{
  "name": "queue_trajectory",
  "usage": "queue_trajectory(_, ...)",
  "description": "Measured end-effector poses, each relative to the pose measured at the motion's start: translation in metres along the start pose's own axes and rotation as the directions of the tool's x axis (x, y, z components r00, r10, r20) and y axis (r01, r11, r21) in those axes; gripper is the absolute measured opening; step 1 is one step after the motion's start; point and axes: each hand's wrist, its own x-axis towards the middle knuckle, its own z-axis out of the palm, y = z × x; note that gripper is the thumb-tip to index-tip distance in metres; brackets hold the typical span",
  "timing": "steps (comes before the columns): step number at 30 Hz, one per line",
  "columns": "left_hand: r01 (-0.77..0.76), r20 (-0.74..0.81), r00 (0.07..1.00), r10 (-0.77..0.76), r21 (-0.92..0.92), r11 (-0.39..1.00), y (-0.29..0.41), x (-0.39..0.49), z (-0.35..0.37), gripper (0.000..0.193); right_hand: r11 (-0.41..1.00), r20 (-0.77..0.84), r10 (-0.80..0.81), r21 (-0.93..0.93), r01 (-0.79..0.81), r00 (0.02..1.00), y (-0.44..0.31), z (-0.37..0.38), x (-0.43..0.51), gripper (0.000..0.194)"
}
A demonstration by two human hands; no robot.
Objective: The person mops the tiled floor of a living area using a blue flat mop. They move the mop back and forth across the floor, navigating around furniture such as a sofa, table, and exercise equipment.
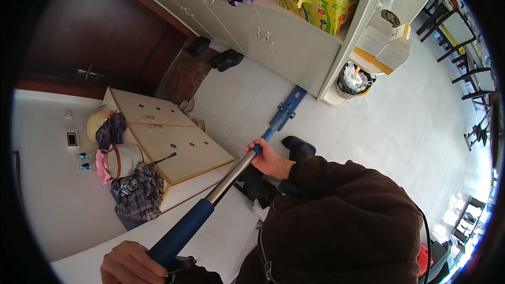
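Note:
A flat mop with a blue grip [183, 230] and a steel pole [230, 177] slants across the view. My left hand [134, 262] is closed around the grip's upper end at the lower left. Farther down, my right hand [270, 159] wraps the blue collar below the steel part. The blue mop head [290, 106] lies on the pale tile floor [327, 126], its far end against the base of the white cabinet [300, 51]. Just nearer than the head is a dark shoe [300, 148] on my foot.
A shoe cabinet [177, 142] with bags and cloth on top stands left, pale shoes [189, 108] beside it. Black shoes [227, 60] lie near the dark wooden door [98, 35]. A lined trash bin [355, 81] sits right of the white cabinet, below cartons [382, 47]. Chairs [453, 27] stand far right.

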Motion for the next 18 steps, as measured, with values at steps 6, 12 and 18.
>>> queue_trajectory(6, 0.092, 0.216, 0.975, -0.048, -0.199, 0.976, 0.026, 0.005, -0.007, 0.028, 0.983, -0.097, 0.134, 0.142, -0.120, 0.986, 0.020, -0.015, -0.042, 0.010)
queue_trajectory(12, -0.066, 0.096, 0.992, 0.077, -0.118, 0.991, 0.047, -0.024, 0.032, 0.014, 0.937, -0.164, 0.346, 0.105, -0.332, 0.924, 0.029, -0.013, -0.026, 0.013)
queue_trajectory(18, 0.312, -0.093, 0.949, -0.302, 0.425, 0.850, 0.025, -0.019, 0.012, 0.007, 0.888, -0.315, 0.288, -0.265, -0.375, 0.904, 0.015, 0.010, 0.119, 0.016)
